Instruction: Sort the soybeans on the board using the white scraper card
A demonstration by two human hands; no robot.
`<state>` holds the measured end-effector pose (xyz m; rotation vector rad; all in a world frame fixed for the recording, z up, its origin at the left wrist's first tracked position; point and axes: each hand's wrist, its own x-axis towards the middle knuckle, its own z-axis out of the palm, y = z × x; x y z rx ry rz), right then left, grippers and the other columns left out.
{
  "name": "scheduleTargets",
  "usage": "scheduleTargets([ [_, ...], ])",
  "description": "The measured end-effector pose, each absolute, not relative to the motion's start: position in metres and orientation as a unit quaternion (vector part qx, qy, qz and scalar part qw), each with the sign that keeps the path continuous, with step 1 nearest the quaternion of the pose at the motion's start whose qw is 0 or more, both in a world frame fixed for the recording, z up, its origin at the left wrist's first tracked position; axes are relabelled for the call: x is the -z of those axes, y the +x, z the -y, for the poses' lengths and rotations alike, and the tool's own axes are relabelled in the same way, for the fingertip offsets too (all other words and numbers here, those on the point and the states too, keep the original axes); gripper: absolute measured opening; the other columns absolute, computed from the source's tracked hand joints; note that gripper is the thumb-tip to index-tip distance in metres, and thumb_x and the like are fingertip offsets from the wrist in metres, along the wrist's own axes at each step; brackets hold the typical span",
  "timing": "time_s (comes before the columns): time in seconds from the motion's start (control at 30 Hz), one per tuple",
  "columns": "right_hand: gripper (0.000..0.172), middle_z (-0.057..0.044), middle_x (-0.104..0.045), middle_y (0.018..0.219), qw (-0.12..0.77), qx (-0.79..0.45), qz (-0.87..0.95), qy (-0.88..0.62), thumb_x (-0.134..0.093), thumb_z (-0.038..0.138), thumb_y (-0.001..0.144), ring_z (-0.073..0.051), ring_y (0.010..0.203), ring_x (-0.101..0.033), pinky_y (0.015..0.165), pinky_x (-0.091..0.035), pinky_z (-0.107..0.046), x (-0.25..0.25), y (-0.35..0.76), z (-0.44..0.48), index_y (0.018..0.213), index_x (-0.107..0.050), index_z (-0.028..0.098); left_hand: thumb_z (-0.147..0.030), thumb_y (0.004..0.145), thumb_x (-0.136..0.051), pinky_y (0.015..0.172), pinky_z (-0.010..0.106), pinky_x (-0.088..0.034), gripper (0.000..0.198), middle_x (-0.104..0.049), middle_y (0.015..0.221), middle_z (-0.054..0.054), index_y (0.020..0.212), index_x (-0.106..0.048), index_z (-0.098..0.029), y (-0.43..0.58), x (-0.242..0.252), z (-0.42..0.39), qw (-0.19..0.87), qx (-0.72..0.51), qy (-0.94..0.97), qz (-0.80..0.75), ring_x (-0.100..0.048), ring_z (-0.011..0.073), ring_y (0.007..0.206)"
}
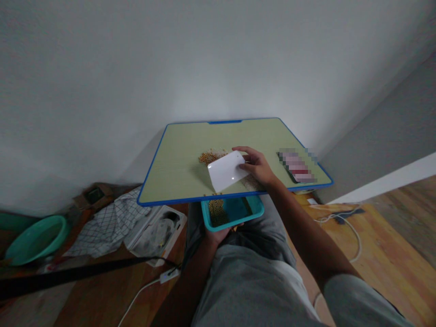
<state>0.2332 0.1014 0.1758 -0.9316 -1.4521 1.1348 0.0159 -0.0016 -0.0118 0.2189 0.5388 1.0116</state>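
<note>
My right hand grips a white flat card-like scraper standing on the pale green table with a blue rim. Behind the scraper lies a small heap of yellow-brown beans. A few beans sit at the table's front edge. My left hand holds a teal tray from underneath, just below that front edge. Beans lie in the tray's left part. Only the tips of my left hand show under the tray.
A pixelated flat object lies on the table's right side. On the wooden floor to the left are a teal basin, a checked cloth, a white box and a white cable with a power strip. A white wall stands behind.
</note>
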Motion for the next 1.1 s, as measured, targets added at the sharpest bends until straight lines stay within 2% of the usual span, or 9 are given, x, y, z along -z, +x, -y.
scheduleTargets([
  [0.17, 0.067, 0.0, -0.077, 0.09, 0.514, -0.482, 0.595, -0.386, -0.076, 0.024, 0.07, -0.015, 0.066, -0.06, 0.059, -0.041, -0.025, -0.176, 0.233, -0.101, 0.137, -0.069, 0.024, -0.064, 0.105, -0.038, 0.11, 0.078, -0.051, 0.057, -0.075, 0.148, 0.012, 0.126, -0.081, -0.033, 0.015, 0.013, 0.001, 0.838, -0.483, 0.096, -0.236, -0.06, 0.0435, 0.143],
  [0.33, 0.067, -0.001, -0.077, 0.091, 0.521, -0.476, 0.596, -0.384, -0.076, 0.025, 0.07, -0.016, 0.066, -0.06, 0.058, -0.041, -0.025, -0.175, 0.233, -0.102, 0.136, -0.069, 0.025, -0.065, 0.105, -0.039, 0.112, 0.078, -0.05, 0.058, -0.076, 0.144, 0.015, 0.125, -0.081, -0.031, 0.014, 0.015, 0.001, 0.85, -0.475, 0.085, -0.21, -0.058, 0.0428, 0.146],
  [0.57, 0.066, 0.0, -0.076, 0.087, 0.529, -0.471, 0.589, -0.39, -0.075, 0.024, 0.069, -0.015, 0.064, -0.057, 0.057, -0.038, -0.025, -0.173, 0.233, -0.104, 0.135, -0.07, 0.024, -0.063, 0.106, -0.04, 0.108, 0.078, -0.051, 0.055, -0.074, 0.149, 0.012, 0.141, -0.074, -0.037, 0.013, 0.012, 0.002, 0.854, -0.472, 0.076, -0.206, -0.063, 0.0429, 0.139],
  [0.67, 0.065, 0.0, -0.076, 0.088, 0.521, -0.479, 0.593, -0.383, -0.074, 0.024, 0.07, -0.015, 0.064, -0.058, 0.057, -0.039, -0.025, -0.172, 0.233, -0.103, 0.135, -0.07, 0.024, -0.065, 0.106, -0.037, 0.107, 0.078, -0.052, 0.057, -0.074, 0.149, 0.011, 0.135, -0.077, -0.038, 0.014, 0.007, 0.003, 0.847, -0.479, 0.083, -0.214, -0.063, 0.043, 0.14],
  [0.83, 0.065, 0.0, -0.075, 0.09, 0.538, -0.465, 0.588, -0.386, -0.073, 0.025, 0.07, -0.015, 0.066, -0.058, 0.058, -0.04, -0.025, -0.173, 0.235, -0.104, 0.135, -0.069, 0.025, -0.064, 0.105, -0.036, 0.107, 0.076, -0.054, 0.06, -0.079, 0.138, 0.016, 0.119, -0.083, -0.03, 0.015, 0.005, 0.003, 0.843, -0.475, 0.074, -0.241, -0.063, 0.0431, 0.14],
  [0.93, 0.066, 0.0, -0.073, 0.088, 0.548, -0.437, 0.589, -0.403, -0.072, 0.024, 0.069, -0.016, 0.067, -0.056, 0.058, -0.039, -0.026, -0.173, 0.236, -0.105, 0.135, -0.069, 0.025, -0.062, 0.106, -0.036, 0.106, 0.077, -0.054, 0.059, -0.079, 0.139, 0.013, 0.117, -0.084, -0.031, 0.016, 0.008, 0.003, 0.847, -0.475, 0.068, -0.228, -0.067, 0.0423, 0.135],
  [1.1, 0.066, -0.003, -0.076, 0.099, 0.545, -0.425, 0.599, -0.405, -0.07, 0.023, 0.069, -0.018, 0.073, -0.059, 0.06, -0.04, -0.027, -0.172, 0.236, -0.106, 0.134, -0.07, 0.025, -0.066, 0.106, -0.03, 0.104, 0.075, -0.056, 0.065, -0.081, 0.136, 0.011, 0.116, -0.086, -0.033, 0.016, 0.012, 0.002, 0.845, -0.481, 0.075, -0.219, -0.069, 0.0422, 0.13],
])
